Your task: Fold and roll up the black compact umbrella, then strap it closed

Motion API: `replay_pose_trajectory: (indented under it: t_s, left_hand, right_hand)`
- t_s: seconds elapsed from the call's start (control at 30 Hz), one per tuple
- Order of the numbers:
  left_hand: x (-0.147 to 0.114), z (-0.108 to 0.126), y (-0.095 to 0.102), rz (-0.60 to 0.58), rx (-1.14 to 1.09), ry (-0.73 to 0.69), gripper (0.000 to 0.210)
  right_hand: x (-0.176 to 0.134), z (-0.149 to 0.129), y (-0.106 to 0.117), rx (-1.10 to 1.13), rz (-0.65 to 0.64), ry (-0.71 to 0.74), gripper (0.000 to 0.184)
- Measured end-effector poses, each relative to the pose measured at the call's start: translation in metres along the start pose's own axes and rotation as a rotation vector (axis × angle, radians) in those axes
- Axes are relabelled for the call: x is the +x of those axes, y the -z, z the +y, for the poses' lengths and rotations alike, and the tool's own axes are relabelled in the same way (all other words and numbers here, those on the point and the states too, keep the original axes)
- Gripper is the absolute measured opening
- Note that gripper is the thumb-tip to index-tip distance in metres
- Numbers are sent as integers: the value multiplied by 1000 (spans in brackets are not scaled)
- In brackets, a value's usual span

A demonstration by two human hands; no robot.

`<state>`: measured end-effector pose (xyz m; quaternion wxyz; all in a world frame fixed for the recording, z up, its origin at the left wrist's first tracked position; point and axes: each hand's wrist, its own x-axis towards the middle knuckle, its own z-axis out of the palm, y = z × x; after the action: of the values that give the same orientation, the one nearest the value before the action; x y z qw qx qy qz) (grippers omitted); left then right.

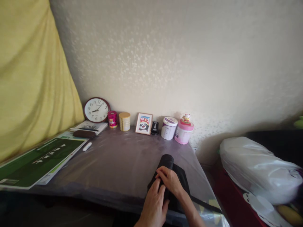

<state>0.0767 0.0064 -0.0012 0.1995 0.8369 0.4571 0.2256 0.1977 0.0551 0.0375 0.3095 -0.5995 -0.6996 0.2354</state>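
Note:
A black, cloth-like bundle [167,160], partly rolled, lies near the front right of the table; its exact kind I cannot make out. My right hand [170,180] rests over the top of the roll with its fingers curled round it. Just below and to the left, my left hand [155,200] is closed on the near part of the same bundle, its fingertips meeting those of the right. A flat black flap [181,176] spreads out on the right, and a dark strap [205,203] runs toward the table's right edge. The hands hide the bundle's middle.
Along the wall stand a clock [96,109], a pink can [112,119], a yellow-lidded tin [124,122], a panda picture frame [144,123], and two tubs. Green booklets [42,160] lie left. A white plastic bag [258,167] sits right, beyond the table edge.

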Motion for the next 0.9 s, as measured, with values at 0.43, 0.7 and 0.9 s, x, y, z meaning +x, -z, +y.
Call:
replay_pose_trajectory:
  t_s: [0.43,0.7,0.9]
  left_hand:
    - [4,-3,-13,-124,-38,81,70]
    - [5,-14,-17,-201,-98,126,74]
    - [8,-12,-15,-237,-131,165,77]
  right_hand:
    - [18,59,-3,-245,125,285,31]
    - [67,75,4,-255,131,177,35]
    - [68,87,17,-318,259,-93,35]
